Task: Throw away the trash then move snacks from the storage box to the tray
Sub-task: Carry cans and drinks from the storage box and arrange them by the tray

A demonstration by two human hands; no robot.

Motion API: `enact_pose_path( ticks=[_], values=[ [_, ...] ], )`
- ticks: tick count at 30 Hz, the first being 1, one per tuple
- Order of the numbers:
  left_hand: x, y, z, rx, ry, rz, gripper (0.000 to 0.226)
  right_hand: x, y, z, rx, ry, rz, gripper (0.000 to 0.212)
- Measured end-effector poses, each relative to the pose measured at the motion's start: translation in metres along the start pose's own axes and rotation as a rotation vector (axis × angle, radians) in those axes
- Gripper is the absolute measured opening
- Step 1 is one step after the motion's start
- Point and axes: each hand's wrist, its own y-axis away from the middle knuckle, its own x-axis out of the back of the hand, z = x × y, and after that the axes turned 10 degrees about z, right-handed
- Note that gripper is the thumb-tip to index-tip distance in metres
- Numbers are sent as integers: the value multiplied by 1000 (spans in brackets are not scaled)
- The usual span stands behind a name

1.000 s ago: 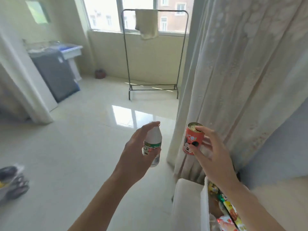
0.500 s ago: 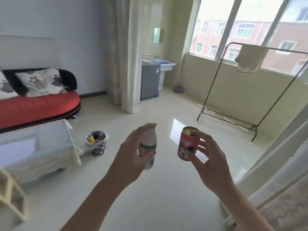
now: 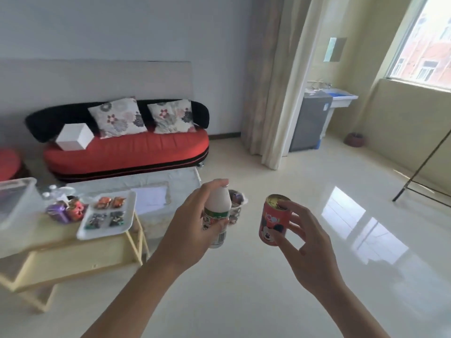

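My left hand (image 3: 192, 228) grips a small white bottle (image 3: 218, 213) with a green label, held upright in mid-air. Beside it my right hand (image 3: 305, 242) holds a red cartoon-printed can (image 3: 273, 220) by its side and rim. To the left, a white tray (image 3: 107, 215) with several wrapped snacks lies on a pale yellow table (image 3: 73, 254). A clear plastic storage box (image 3: 14, 206) stands at the table's far left. A small bin (image 3: 238, 206) with wrappers inside sits on the floor, partly hidden behind the bottle.
Purple and red snack packs (image 3: 64, 211) lie between box and tray. A white-covered low table (image 3: 156, 191) stands before a red sofa (image 3: 127, 152) with cushions and a white box. A curtain (image 3: 275, 93), a grey machine (image 3: 310, 120) and a rack leg (image 3: 419, 167) are to the right.
The view has swung left from the window and curtain to the sofa and tables. Both hands keep the bottle and the can, still held out in front.
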Motion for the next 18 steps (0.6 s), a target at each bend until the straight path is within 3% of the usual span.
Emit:
enact_pose_path(
  ticks=[18],
  values=[
    [184,-55,-185,260,-239,411,73,-345,-122,24,113,-228,-453,61]
  ],
)
